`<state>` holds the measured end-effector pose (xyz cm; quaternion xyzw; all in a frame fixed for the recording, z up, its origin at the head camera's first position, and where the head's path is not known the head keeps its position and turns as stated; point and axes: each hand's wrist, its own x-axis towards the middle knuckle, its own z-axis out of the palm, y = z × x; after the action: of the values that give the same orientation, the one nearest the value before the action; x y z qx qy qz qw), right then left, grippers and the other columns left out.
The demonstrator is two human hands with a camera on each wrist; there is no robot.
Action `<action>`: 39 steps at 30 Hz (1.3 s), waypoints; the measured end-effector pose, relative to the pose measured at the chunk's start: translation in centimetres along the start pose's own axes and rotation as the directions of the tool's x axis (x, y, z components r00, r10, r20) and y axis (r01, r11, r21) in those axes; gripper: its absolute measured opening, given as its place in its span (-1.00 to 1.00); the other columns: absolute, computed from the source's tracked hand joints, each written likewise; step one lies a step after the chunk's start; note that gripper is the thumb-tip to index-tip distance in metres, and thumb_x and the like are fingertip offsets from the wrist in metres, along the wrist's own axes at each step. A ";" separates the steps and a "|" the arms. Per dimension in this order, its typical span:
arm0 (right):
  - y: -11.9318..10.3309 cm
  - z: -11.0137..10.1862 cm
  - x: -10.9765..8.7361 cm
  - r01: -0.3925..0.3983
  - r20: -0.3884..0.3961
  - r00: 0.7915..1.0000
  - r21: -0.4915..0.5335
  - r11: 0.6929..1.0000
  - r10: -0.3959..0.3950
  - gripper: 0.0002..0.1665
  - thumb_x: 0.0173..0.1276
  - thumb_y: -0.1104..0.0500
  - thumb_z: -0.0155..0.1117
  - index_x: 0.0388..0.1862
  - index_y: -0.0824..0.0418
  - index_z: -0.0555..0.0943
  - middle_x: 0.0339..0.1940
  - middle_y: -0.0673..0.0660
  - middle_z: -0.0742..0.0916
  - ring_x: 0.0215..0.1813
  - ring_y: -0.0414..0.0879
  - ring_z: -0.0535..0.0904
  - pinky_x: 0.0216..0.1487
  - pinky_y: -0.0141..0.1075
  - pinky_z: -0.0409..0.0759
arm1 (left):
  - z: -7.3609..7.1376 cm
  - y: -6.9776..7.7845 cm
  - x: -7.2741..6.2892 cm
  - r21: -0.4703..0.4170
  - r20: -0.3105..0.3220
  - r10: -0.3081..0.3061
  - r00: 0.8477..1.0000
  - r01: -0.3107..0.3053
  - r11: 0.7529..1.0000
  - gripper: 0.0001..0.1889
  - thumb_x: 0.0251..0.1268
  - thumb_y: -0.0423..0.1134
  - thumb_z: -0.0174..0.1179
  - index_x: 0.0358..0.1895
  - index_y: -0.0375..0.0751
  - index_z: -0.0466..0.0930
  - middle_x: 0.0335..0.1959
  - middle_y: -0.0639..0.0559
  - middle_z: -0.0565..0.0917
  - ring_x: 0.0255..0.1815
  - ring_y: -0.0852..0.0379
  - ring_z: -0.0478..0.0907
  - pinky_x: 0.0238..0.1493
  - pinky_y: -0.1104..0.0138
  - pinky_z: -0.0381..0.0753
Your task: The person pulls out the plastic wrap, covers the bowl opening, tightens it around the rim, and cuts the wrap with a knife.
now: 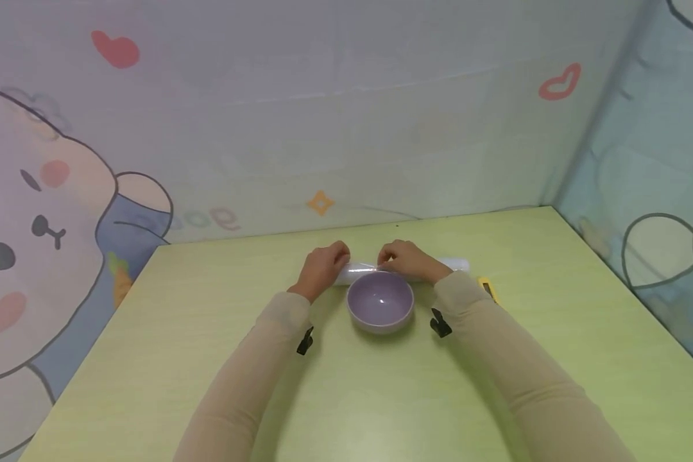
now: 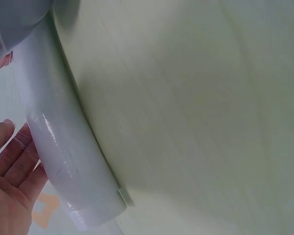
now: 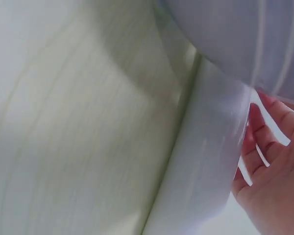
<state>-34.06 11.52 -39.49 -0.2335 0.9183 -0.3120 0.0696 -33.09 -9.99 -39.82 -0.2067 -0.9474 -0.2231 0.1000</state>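
Note:
A roll of cling film (image 1: pixel 355 272), white and glossy, lies crosswise on the table behind a lilac bowl (image 1: pixel 380 301). My left hand (image 1: pixel 321 266) is at the roll's left part, with thumb and forefinger brought together at the film. In the left wrist view, its other fingers (image 2: pixel 22 164) rest along the roll's far side. Just right of it, my right hand (image 1: pixel 410 260) pinches at the film above the bowl's back rim. The right wrist view has its fingers (image 3: pixel 257 134) against the roll (image 3: pixel 201 156); the bowl (image 3: pixel 235 34) hides the fingertips there.
A yellow-and-black tool (image 1: pixel 487 289), partly hidden by the right sleeve, lies right of the roll. Dark clips (image 1: pixel 441 323) stick out at the cuffs. The pale green table (image 1: pixel 208 333) meets a printed cloth wall (image 1: pixel 381 128) at the back.

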 end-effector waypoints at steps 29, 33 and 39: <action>-1.0 0.3 -0.6 -0.114 -0.098 0.989 -0.031 0.993 0.111 -0.83 0.36 0.16 0.07 -0.20 0.23 0.53 -0.17 0.15 0.65 -0.09 -0.01 0.52 -0.01 -0.17 0.48 | 0.4 -0.4 -0.1 -0.039 0.028 -0.052 0.998 0.053 0.998 -0.85 0.37 -0.17 0.01 -0.17 -0.12 0.52 -0.25 -0.04 0.69 -0.34 0.08 0.55 -0.23 0.26 0.52; -1.4 0.1 -0.6 -0.148 -0.093 0.985 -0.005 0.989 0.147 -0.85 0.37 0.15 0.06 -0.18 0.20 0.49 -0.14 0.14 0.64 -0.06 -0.01 0.53 0.03 -0.16 0.48 | 0.4 -0.4 -0.2 -0.030 0.024 -0.040 0.999 0.041 0.999 -0.86 0.37 -0.18 0.01 -0.17 -0.12 0.52 -0.25 -0.04 0.69 -0.32 0.08 0.56 -0.22 0.27 0.53; -1.1 -0.2 -0.5 -0.119 -0.100 0.987 0.096 0.988 0.129 -0.88 0.39 0.18 0.04 -0.18 0.21 0.46 -0.16 0.15 0.61 -0.09 -0.02 0.48 -0.04 -0.21 0.46 | 0.5 -0.4 -0.2 -0.013 0.000 -0.016 1.000 0.016 1.000 -0.86 0.36 -0.19 0.02 -0.18 -0.14 0.52 -0.26 -0.05 0.69 -0.31 0.05 0.58 -0.21 0.24 0.53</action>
<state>-33.23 11.11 -38.73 -0.1557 0.9185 -0.3599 0.0507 -33.12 -10.16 -40.45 -0.1997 -0.9475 -0.2302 0.0967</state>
